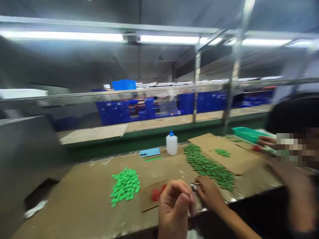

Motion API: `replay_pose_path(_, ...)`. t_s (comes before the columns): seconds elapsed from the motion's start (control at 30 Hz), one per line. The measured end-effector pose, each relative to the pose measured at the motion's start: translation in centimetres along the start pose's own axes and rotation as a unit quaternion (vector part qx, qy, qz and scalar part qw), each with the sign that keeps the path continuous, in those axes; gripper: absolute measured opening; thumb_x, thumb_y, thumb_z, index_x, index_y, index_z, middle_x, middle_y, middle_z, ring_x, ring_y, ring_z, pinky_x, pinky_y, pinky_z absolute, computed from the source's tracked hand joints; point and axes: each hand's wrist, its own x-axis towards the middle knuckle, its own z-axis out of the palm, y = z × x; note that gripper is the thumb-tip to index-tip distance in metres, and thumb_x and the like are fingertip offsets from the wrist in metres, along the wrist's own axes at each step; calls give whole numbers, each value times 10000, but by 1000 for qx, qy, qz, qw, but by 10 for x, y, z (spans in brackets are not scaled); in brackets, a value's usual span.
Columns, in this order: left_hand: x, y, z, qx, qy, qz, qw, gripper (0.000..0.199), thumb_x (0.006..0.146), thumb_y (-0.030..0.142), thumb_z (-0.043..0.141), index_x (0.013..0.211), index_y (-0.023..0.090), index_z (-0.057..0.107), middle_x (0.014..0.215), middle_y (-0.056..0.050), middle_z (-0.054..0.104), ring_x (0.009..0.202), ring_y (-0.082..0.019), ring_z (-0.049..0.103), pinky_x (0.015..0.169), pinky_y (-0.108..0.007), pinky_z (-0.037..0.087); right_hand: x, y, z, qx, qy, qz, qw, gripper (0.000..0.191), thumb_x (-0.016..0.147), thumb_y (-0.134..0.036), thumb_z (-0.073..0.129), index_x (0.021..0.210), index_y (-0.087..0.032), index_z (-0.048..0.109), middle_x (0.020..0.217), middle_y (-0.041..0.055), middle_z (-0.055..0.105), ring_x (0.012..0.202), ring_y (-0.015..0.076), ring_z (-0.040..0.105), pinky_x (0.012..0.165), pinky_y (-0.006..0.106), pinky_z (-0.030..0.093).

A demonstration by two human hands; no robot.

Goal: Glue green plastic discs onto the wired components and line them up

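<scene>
My left hand (174,205) is raised at the bottom middle, its fingers curled in toward the thumb. What it pinches, if anything, is hidden. Just to its right, my right hand (208,192) is closed, with a small dark and silvery piece (193,186) at its fingertips, too blurred to name. Red round pieces (156,195) lie on a brown cardboard sheet (148,203), partly behind my left hand. Beyond my right hand spreads a long heap of thin green pieces (209,166). Flat bright green pieces (126,186) are piled to the left.
A white bottle with a blue cap (171,144) stands at the back beside a light blue phone (150,152). At right, a cardboard sheet (209,142) carries more green pieces. A co-worker's hand (266,141) is near a green tray (249,134). Metal posts rise behind the bench.
</scene>
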Motion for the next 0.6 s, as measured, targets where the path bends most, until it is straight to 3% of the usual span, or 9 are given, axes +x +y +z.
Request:
replay_pose_path(0.07,0,10,-16,24,7,57,998,239,900,402,772,848,190,674,737,12,548,534,-37,447,518,-159,361,-12,9,37,62,-43,-13,997,278,1006,-281,472,818,-204,661,763,32,674,711,190,629,635,299,488)
replay_pose_path(0.17,0,19,-25,73,26,97,992,181,944,359,724,883,198,668,768,4,544,582,-50,473,545,-163,363,-34,37,57,78,-95,3,992,228,965,-329,501,909,-208,685,889,61,712,796,238,626,712,347,457)
replay_pose_path(0.27,5,22,-30,100,41,105,989,161,959,341,704,893,201,661,775,-1,535,606,-66,486,555,-174,373,-45,52,56,79,-108,2,991,236,964,-367,499,939,-217,680,920,60,717,820,255,617,748,367,434)
replay_pose_path(0.43,26,11,-31,128,59,97,985,161,960,349,704,874,216,673,741,2,536,563,-71,466,545,-199,388,-41,48,54,105,-105,9,989,219,962,-370,502,941,-225,665,919,63,712,815,259,612,757,379,429)
replay_pose_path(0.6,21,-19,-13,147,156,28,976,190,909,438,735,798,284,722,573,-12,495,524,-167,502,528,-311,444,-38,44,48,102,-130,23,986,180,984,-309,483,978,-214,636,934,74,697,832,270,594,779,400,433)
